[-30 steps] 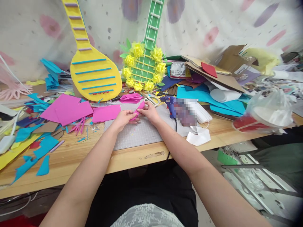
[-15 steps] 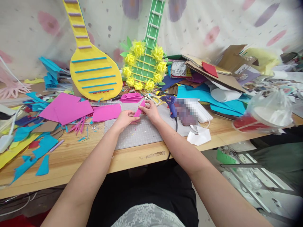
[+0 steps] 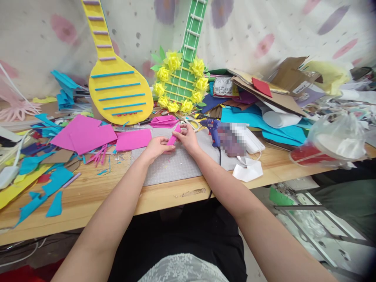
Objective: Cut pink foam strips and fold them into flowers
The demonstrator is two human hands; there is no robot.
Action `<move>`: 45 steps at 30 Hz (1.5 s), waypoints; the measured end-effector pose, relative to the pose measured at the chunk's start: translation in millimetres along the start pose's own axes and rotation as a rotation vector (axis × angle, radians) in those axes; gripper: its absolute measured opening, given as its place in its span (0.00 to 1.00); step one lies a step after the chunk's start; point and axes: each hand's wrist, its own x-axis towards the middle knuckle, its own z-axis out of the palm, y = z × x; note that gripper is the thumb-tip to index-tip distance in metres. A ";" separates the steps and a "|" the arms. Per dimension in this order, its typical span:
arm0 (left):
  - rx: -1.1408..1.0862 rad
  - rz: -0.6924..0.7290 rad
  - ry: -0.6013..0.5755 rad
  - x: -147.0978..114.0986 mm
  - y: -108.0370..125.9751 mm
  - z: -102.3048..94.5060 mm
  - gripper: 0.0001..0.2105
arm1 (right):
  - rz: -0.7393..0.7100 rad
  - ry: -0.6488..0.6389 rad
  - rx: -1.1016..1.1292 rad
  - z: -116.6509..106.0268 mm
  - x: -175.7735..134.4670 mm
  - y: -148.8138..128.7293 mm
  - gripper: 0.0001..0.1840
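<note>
A small folded strip of magenta paper [image 3: 175, 134] is pinched between my two hands, above the grey cutting mat [image 3: 173, 170]. My left hand [image 3: 159, 148] grips its lower end, fingers closed. At the upper end, my right hand [image 3: 188, 138] closes thumb and fingers on the same strip. A flat magenta rectangle [image 3: 133, 140] lies just left of my left hand. Behind my hands rests a stack of folded magenta pieces [image 3: 163, 121], with white-handled scissors [image 3: 194, 124] beside it. The blue glue gun [image 3: 214, 131] sits right of my right hand.
A yellow paper guitar shape [image 3: 121, 88] and a green one [image 3: 179, 84] ringed with yellow flowers lean at the back. Blue and magenta scraps [image 3: 60, 180] cover the left side. Cardboard and paper [image 3: 270, 98] pile up at right, near a bagged red-and-white tub [image 3: 319, 149].
The view has shifted very slightly. Both hands stay on the magenta strip in nearly the same pose, and nothing else has visibly moved.
</note>
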 end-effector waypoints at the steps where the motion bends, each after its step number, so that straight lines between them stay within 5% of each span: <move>1: -0.019 0.008 -0.001 0.8 0.3 0.2 0.18 | -0.006 -0.001 -0.009 0.2 0.2 0.3 0.24; 14: -0.105 0.133 0.217 8.9 -3.4 6.8 0.17 | 0.049 -0.082 0.090 1.0 1.1 -0.1 0.33; 36: -0.022 0.052 0.041 11.0 -4.0 1.0 0.15 | -0.012 0.008 0.106 3.2 2.1 -1.6 0.30; 45: -0.118 0.014 0.127 6.1 1.1 5.3 0.08 | 0.037 -0.074 0.142 5.7 0.1 -2.7 0.31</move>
